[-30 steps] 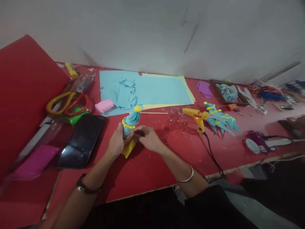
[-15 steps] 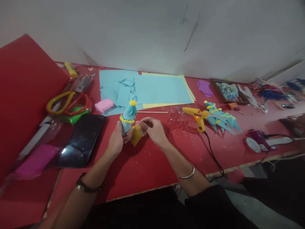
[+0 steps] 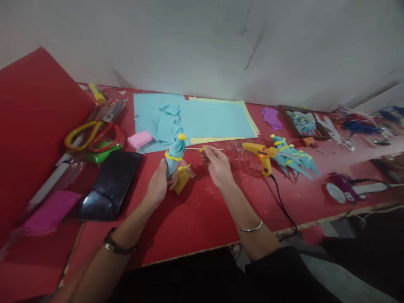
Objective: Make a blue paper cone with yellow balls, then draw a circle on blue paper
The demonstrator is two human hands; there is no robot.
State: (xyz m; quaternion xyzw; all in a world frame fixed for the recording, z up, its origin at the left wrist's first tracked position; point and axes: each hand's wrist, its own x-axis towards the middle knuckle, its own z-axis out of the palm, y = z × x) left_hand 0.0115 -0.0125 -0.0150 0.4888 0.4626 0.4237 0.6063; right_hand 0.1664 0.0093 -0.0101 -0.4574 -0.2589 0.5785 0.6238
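Note:
My left hand is closed round a light-blue paper cone. A swirl of teal clay tops the cone, with a ring of yellow beads round its base and a yellow ball at its tip. Right beside those fingers is a yellow clay packet with a clear torn end; whether the fingers touch it I cannot tell. My right hand, to the right of the cone and apart from it, pinches a small bit of yellow clay between thumb and fingertips.
A yellow glue gun with a lit orange light stands on the right, near finished blue cones. Blue paper sheets and a thin stick lie behind my hands. Scissors and a black phone are at left.
My right hand has moved away from the yellow packet, up and to the right, with a bit of yellow clay in its fingertips. The cone in my left hand has shifted slightly right.

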